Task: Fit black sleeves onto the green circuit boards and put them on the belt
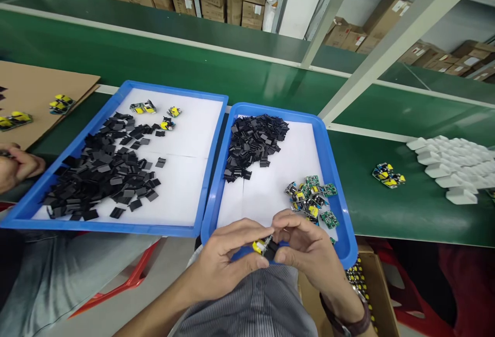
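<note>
Between my two hands, over the near edge of the right blue tray (336, 166), is a small circuit board (260, 246) with a yellow part and a black piece (270, 250) against it. My left hand (235, 249) pinches the board's left side with thumb and fingers. Closed at the other side, my right hand (299, 239) has its thumb and fingertips on the black piece. Inside this tray lie a heap of flat black pieces (255, 141) at the far left and a cluster of circuit boards (311, 197) just beyond my right hand.
A second blue tray (218, 156) on the left holds black pieces (108, 166) and several boards (143, 107). Another person's hand (19, 166) is at far left, near cardboard (42, 89). White housings (460, 164) and boards (389, 175) lie on the right. A slanted post (386, 43) rises behind.
</note>
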`<state>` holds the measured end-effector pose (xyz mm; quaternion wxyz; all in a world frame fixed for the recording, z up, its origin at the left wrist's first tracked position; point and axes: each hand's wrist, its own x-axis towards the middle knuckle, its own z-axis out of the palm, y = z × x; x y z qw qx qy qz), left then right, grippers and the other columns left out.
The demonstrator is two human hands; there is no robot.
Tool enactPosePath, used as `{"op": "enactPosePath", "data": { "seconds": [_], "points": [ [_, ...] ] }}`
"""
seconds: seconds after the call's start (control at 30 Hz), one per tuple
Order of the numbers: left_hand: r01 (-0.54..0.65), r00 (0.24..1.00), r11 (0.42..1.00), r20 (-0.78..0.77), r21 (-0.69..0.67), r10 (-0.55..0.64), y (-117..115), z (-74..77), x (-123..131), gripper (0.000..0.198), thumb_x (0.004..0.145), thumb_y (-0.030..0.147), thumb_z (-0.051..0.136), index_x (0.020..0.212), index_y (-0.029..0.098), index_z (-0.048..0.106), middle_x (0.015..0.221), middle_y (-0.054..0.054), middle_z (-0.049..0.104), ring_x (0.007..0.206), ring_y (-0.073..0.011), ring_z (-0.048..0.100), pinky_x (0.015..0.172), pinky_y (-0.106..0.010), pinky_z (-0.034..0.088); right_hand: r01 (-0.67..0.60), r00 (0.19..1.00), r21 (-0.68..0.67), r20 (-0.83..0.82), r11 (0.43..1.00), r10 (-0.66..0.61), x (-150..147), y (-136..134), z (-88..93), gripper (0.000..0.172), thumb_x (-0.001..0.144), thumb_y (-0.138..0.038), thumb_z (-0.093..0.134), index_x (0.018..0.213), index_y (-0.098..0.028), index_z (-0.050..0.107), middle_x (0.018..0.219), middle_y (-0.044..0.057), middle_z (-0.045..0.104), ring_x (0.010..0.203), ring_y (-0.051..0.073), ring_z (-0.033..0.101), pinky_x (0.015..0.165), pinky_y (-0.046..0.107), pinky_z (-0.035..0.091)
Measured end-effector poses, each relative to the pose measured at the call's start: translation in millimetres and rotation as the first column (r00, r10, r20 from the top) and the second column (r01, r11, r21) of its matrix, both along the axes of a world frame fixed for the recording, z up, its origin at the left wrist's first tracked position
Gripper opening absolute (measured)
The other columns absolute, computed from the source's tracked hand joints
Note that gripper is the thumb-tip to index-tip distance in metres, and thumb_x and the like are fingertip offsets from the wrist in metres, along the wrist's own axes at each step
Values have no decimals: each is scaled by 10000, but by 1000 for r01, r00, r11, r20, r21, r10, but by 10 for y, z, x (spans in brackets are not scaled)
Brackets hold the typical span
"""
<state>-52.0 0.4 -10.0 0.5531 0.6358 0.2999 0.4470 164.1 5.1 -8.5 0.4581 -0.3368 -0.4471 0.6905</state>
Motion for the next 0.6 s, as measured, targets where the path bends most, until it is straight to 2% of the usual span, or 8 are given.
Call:
{"op": "enactPosePath", "data": {
  "seconds": [0.1, 0.23, 0.37, 0.5, 0.6],
  "points": [
    [68, 997, 994, 30, -90, -66, -1, -6, -24, 424, 966, 224, 744, 1378, 317, 701, 1173, -92, 742, 991, -186, 708, 858, -291, 576, -83, 996, -20, -27, 996, 83, 14, 15, -28, 438, 767, -289, 951, 1177, -336, 805, 1019, 26, 645, 859, 151, 619, 780, 284, 543],
    [130, 990, 974, 84, -184, -116, -8, -30, -46, 430, 960, 275, 758, 1381, 338, 700, 1147, -89, 742, 939, -172, 697, 802, -270, 568, -115, 993, -95, -20, 989, 114, 1, 12, -11, 299, 756, -281, 959, 1031, -314, 846, 993, 16, 623, 787, 117, 584, 720, 250, 511],
    [122, 989, 972, 111, -201, -101, -22, -51, -54, 451, 940, 280, 781, 1379, 338, 701, 1127, -90, 741, 909, -168, 691, 787, -271, 566, -87, 996, -115, -2, 989, 88, -36, 1, 26, 215, 762, -254, 955, 946, -294, 851, 978, 13, 611, 763, 107, 568, 732, 255, 509],
    [104, 992, 974, 89, -200, -88, -32, -65, -53, 468, 925, 263, 796, 1380, 321, 702, 1102, -93, 742, 897, -171, 690, 780, -276, 571, -97, 995, -145, -40, 985, 93, -63, -18, 13, 173, 778, -285, 943, 919, -285, 843, 977, 8, 583, 730, 101, 541, 676, 248, 492],
    [95, 994, 983, 72, -160, -84, -15, -58, -51, 467, 923, 242, 798, 1375, 314, 706, 1114, -94, 752, 913, -176, 698, 813, -286, 571, -80, 997, -131, -3, 988, 80, -59, -33, 1, 187, 783, -259, 939, 936, -283, 835, 1005, 13, 584, 791, 116, 560, 739, 262, 498]
  ]
}}
